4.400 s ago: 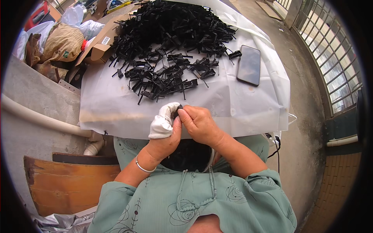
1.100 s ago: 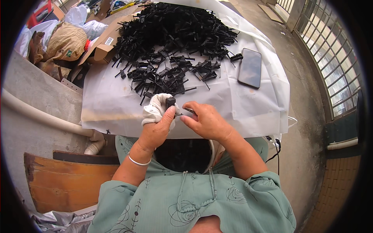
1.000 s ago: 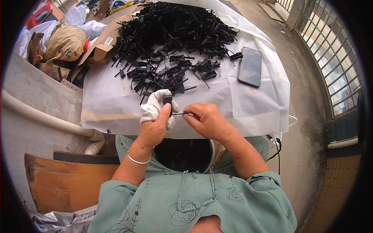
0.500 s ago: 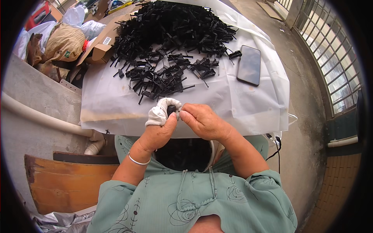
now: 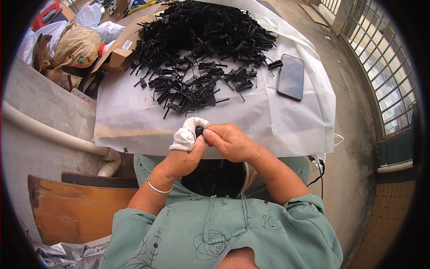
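Observation:
My left hand (image 5: 181, 159) grips a white cloth (image 5: 187, 133) wrapped around its fingers, with a small black plastic part (image 5: 199, 131) pinched against it. My right hand (image 5: 228, 142) closes on the same black part from the right, fingertips touching the left thumb. Both hands hover at the near edge of a table covered in white plastic sheet (image 5: 134, 119). Beyond them lies a loose scatter of black plastic parts (image 5: 190, 87), and behind that a big heap of the same parts (image 5: 206, 31).
A dark phone (image 5: 291, 76) lies on the sheet at the right. Cardboard boxes (image 5: 118, 51) and stuffed bags (image 5: 74, 42) crowd the far left. A white pipe (image 5: 49, 132) runs below the table on the left, above a wooden board (image 5: 76, 208). A window grille (image 5: 380, 67) stands at the right.
Over the last second my hands drew slightly apart with the part stretched between them, then came back together at the cloth. The heap and phone have not moved.

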The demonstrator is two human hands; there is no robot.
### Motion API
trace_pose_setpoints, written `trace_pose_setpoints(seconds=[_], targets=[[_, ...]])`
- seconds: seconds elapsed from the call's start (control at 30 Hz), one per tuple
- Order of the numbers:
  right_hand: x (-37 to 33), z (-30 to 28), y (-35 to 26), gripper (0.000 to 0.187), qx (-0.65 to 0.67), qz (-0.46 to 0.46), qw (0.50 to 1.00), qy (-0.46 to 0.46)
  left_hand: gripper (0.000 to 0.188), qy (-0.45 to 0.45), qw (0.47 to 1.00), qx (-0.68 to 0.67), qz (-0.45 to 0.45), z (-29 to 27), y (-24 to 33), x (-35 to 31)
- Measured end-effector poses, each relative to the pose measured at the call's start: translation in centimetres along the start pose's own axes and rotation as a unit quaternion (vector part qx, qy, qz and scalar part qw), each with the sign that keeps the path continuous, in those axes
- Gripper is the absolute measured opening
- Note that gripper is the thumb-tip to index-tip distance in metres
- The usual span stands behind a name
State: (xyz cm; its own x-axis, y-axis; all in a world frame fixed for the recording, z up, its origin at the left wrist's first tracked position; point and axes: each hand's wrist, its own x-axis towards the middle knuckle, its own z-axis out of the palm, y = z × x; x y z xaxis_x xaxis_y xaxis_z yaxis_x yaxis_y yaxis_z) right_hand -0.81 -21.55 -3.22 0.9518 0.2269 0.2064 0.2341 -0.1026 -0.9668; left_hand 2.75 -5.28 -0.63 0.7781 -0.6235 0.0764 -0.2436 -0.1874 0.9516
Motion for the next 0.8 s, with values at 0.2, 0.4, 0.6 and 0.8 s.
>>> trace_pose_setpoints(seconds=[0.2, 0.4, 0.6, 0.8], targets=[[0.3, 1.5, 0.6, 0.027, -0.098, -0.081, 0.988, 0.088, 0.026, 0.034, 0.991, 0.107, 0.069, 0.2, -0.2, -0.4], [0.6, -1.9, -0.3, 0.021, -0.326, -0.054, 0.94, 0.083, 0.024, -0.079, 0.968, 0.229, 0.061, -2.2, 0.9, -0.5], [2.0, -3.4, 3.0, 0.011, -0.542, 0.012, 0.821, 0.178, 0.025, -0.006, 0.974, 0.218, 0.059, -1.4, 0.5, 0.6], [-0.6, -1.5, 0.2, 0.008, -0.491, -0.13, 0.856, 0.1, 0.025, 0.103, 0.95, 0.267, 0.128, 0.3, -0.1, 2.3]])
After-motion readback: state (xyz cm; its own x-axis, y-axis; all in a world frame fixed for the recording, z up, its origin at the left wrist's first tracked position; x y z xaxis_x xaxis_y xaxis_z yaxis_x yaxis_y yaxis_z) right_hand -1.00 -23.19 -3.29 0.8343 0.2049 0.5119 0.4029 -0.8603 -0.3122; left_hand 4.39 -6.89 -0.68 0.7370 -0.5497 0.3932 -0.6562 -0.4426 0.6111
